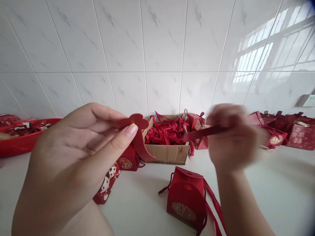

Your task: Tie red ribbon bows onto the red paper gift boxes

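Observation:
My left hand [73, 160] is raised at the left, pinching a red strip with a scalloped, flower-like end [140, 122] between thumb and fingers. The strip's tail curves downward below the thumb. Blurred by motion, my right hand [232, 144] is closed on a dark red strip [200, 133] that points left. A gap shows between the two strips. Below and between the hands, a red gift box [185, 196] with a gold emblem stands on the table, cords at its sides and a red ribbon [213, 196] trailing along its right.
Behind the hands stands a cardboard box [167, 154] filled with red ribbons [168, 129]. A red box [128, 160] and a cartoon-printed box [108, 183] sit partly behind my left hand. Several red gift packages [301, 135] line the right; a red basin [14, 144] is at left.

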`<state>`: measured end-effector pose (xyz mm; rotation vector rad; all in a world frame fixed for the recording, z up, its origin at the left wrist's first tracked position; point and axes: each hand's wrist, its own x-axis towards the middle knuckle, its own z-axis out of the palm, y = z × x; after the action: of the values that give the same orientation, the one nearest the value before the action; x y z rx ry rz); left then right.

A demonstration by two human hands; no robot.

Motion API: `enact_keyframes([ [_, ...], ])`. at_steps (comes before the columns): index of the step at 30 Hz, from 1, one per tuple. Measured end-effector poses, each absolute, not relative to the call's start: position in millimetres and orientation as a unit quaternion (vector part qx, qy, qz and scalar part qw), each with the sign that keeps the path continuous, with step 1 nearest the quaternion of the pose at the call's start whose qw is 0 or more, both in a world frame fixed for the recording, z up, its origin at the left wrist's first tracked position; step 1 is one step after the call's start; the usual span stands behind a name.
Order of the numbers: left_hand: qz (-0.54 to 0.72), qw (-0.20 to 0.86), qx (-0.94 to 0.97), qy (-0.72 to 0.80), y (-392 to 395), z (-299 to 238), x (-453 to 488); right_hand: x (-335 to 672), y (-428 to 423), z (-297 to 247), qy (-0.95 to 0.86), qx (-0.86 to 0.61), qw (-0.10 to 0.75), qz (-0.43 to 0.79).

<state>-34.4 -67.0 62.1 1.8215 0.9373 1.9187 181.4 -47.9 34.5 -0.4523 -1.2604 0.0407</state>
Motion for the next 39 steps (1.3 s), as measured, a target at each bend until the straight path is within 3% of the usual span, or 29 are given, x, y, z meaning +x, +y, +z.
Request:
enact_keyframes([
  [3, 0.696, 0.144, 0.623, 0.327, -72.3, 66.0, -26.4, 171.0, -36.1, 27.3, -0.753, -0.369, 0.533, 0.11],
  [4, 0.694, 0.144, 0.625, 0.328, -74.0, 66.5, -25.1, 170.9, -35.2, 26.0, -0.775, -0.398, 0.476, 0.118],
  [6, 0.691, 0.141, 0.628, 0.33, -77.2, 67.2, -24.2, 173.3, -37.9, 25.9, -0.792, -0.411, 0.438, 0.112],
  [9, 0.652, 0.155, 0.653, 0.354, -80.4, 68.3, -24.1, 176.0, -48.2, 29.9, -0.788, -0.364, 0.477, 0.139],
  [16, 0.577, 0.197, 0.73, 0.308, -71.4, 68.1, -16.4, 162.1, -72.2, 37.4, -0.693, -0.236, 0.66, 0.166],
  [20, 0.543, 0.184, 0.77, 0.281, -69.3, 64.1, -12.7, 161.4, -78.6, 37.5, -0.717, -0.192, 0.65, 0.161],
  [27, 0.563, 0.136, 0.788, 0.209, -73.8, 59.0, -6.3, 170.8, -76.3, 38.2, -0.726, -0.172, 0.665, 0.039],
  [33, 0.58, 0.057, 0.806, 0.101, -73.6, 59.3, -1.4, 181.3, -79.7, 38.2, -0.781, -0.112, 0.605, 0.111],
  [39, 0.604, 0.042, 0.792, 0.085, -73.2, 56.1, 5.0, 188.1, -80.6, 38.6, -0.781, -0.063, 0.605, 0.142],
])
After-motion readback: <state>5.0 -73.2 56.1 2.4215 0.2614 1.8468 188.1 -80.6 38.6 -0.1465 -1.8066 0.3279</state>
